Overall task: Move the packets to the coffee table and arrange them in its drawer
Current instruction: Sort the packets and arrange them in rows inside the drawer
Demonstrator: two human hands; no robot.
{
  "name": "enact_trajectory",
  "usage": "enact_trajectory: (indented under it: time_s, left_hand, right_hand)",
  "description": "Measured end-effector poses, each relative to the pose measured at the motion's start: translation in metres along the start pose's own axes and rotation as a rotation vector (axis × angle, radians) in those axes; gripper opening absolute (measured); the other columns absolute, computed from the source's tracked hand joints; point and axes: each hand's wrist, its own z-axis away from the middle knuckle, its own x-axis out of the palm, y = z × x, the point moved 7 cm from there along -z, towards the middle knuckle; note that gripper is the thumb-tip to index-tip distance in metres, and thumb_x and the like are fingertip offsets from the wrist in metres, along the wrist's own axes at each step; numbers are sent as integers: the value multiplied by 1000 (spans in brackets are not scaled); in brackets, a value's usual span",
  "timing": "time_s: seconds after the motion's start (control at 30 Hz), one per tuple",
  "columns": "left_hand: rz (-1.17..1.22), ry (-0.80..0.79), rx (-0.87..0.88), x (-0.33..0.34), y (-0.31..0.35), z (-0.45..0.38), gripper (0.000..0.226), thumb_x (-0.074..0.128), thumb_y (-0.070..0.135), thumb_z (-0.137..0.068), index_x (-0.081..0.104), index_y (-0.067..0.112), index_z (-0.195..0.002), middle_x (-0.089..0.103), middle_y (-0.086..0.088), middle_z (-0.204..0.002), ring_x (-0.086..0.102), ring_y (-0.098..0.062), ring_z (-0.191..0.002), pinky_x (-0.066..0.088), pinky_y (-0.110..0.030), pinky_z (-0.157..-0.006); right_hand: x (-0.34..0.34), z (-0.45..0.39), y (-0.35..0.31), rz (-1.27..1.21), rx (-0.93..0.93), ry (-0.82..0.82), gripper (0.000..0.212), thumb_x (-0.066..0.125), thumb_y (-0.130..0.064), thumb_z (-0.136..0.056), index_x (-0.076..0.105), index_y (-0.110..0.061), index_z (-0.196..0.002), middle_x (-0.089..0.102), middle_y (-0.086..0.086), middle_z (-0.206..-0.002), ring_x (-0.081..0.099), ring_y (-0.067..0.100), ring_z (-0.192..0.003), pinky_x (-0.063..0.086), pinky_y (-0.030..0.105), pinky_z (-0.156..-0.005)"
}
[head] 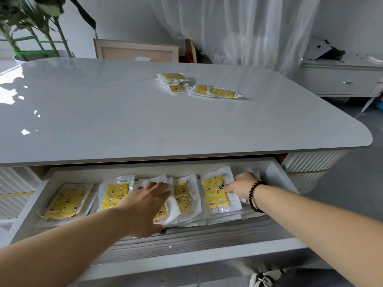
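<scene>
Down in the open drawer (275, 172): a row of yellow-and-white packets (116, 193) lies side by side, overlapping.
Left hand (148, 204): fingers spread, palm flat on the middle packets.
Right hand (241, 186): curled, pinching the edge of the rightmost packet (215, 192).
Doing it well: hold the row still with the flat palm while squaring that packet against its neighbour (slippery wrappers probably slide).
Still waiting: a loose heap (176, 82) on the tabletop (103, 112), well apart from the drawer.

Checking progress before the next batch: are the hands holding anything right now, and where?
Right hand pinches the rightmost yellow-and-white plastic packet at its right edge; left hand lies flat on packets, gripping nothing.
</scene>
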Motion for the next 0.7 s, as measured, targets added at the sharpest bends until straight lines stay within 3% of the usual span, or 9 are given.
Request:
enact_trajectory:
  time_s: [0.03, 0.1, 0.2, 0.27, 0.33, 0.37, 0.47, 0.57, 0.7]
  left_hand:
    - [-22, 4, 13, 2, 0, -1, 83, 50, 58, -86, 11, 23, -151, 8, 7, -157, 12, -16, -143, 25, -32, -114]
    - [-39, 10, 44, 5, 1, -3, 78, 48, 53, -89, 11, 24, -151, 5, 6, -158, 8, -15, -144, 20, -31, -115]
    - [-17, 3, 72, 8, 2, -6, 75, 47, 47, -92, 7, 25, -152, -2, 7, -160, 0, -13, -146, 8, -26, -116]
    - [-4, 0, 78, 11, 2, -6, 75, 46, 45, -93, 4, 25, -152, -5, 7, -160, -4, -12, -146, -2, -23, -113]
    - [-5, -5, 78, 15, 1, -6, 77, 46, 43, -94, -1, 24, -152, -8, 6, -160, -9, -12, -146, -10, -22, -107]
    - [-10, -6, 79, 16, 1, -6, 78, 46, 42, -94, -3, 23, -152, -9, 4, -160, -10, -13, -146, -12, -23, -106]
    - [-32, 7, 90, 19, 2, -7, 81, 46, 44, -92, -5, 22, -151, -9, 1, -160, -11, -16, -146, -11, -26, -109]
    - [-25, 21, 106, 17, 5, -7, 83, 47, 49, -91, -4, 23, -151, -7, 1, -160, -9, -17, -147, -5, -31, -115]
    - [-45, 34, 130, 11, 8, -9, 80, 46, 52, -91, 0, 28, -151, -4, 2, -160, -4, -18, -147, 4, -34, -118]
  right_hand:
    - [1, 2, -4, 61, -24, 12, 28, 75, -27, -79, 60, -6, -90, 60, 7, -87, 56, 19, -76, 44, 25, -63]
    - [-1, 4, -9, 191, -68, 54, 37, 71, -30, -81, 43, -14, -64, 42, 0, -64, 41, 14, -56, 32, 23, -47]
    - [-4, 10, -17, 356, -160, 141, 45, 68, -37, -82, 35, -15, -60, 36, -2, -60, 35, 12, -52, 25, 23, -44]
    - [-2, 14, -19, 407, -182, 161, 39, 67, -40, -82, 43, -14, -67, 43, -1, -68, 42, 12, -59, 33, 23, -48]
    - [0, 17, -20, 461, -221, 196, 37, 66, -42, -82, 54, -12, -98, 52, 5, -99, 53, 19, -91, 48, 27, -71]
    - [-1, 20, -23, 512, -263, 236, 46, 66, -41, -82, 50, -14, -116, 48, 8, -116, 48, 24, -108, 48, 31, -82]
    - [4, 35, -41, 692, -584, 321, 44, 62, -24, -87, 47, -18, -128, 42, 7, -129, 41, 23, -118, 48, 33, -91]
    - [23, 42, -44, 914, -807, 155, 31, 52, -10, -91, 53, -14, -122, 45, 4, -123, 45, 22, -115, 48, 35, -91]
    - [22, 40, -28, 1033, -727, -107, 52, 47, -41, -94, 36, -18, -139, 29, 4, -139, 34, 22, -129, 43, 39, -102]
